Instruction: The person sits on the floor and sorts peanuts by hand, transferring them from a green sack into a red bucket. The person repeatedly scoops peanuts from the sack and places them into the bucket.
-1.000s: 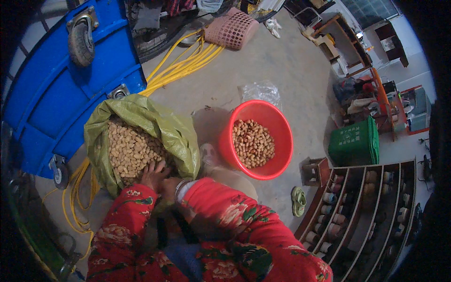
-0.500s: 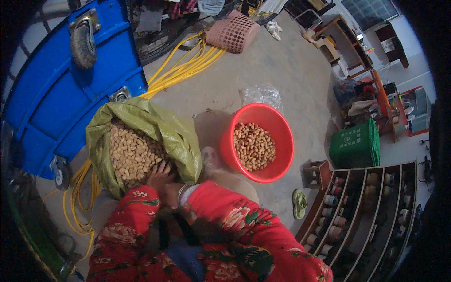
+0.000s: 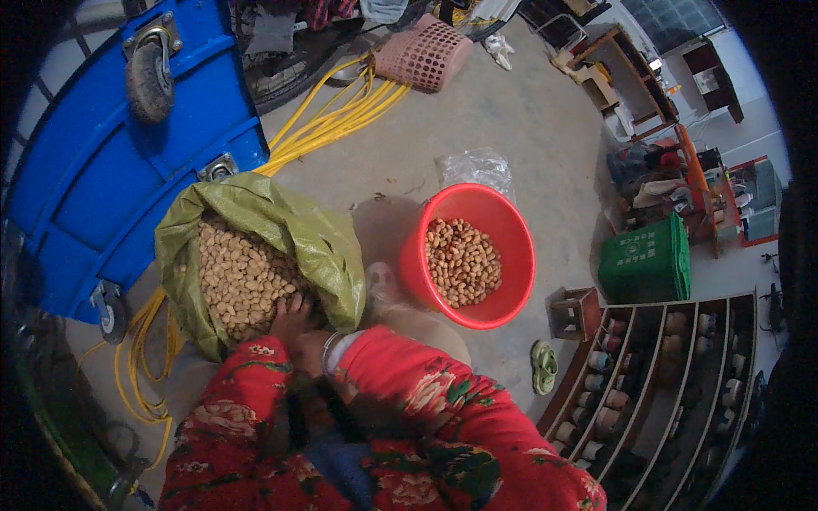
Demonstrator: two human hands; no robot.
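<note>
An olive-green woven sack (image 3: 328,243) stands with its mouth rolled back, full of pale, peanut-like nuts (image 3: 243,277). My left hand (image 3: 291,317) reaches over its near edge, fingers apart and bent down against the nuts; I see nothing held in it. Close beside it, my right hand (image 3: 310,347), with a bracelet at the wrist, lies at the sack's rim. Its fingers are in shadow and mostly hidden. To the right, a red plastic bucket (image 3: 514,255) holds browner nuts (image 3: 464,262) of similar shape.
A blue wheeled cart bed (image 3: 85,179) is tipped up at left. Yellow hose (image 3: 332,119) lies behind the sack near a pink perforated basket (image 3: 423,55). Clear plastic film (image 3: 477,170) is behind the bucket. At right are green slippers (image 3: 544,368), a shoe rack (image 3: 648,383) and a green bin (image 3: 645,260).
My left hand has shifted slightly up and right over the nuts, its fingers drawn a little closer together. My right hand stays beside it. Sack and bucket have not visibly moved.
</note>
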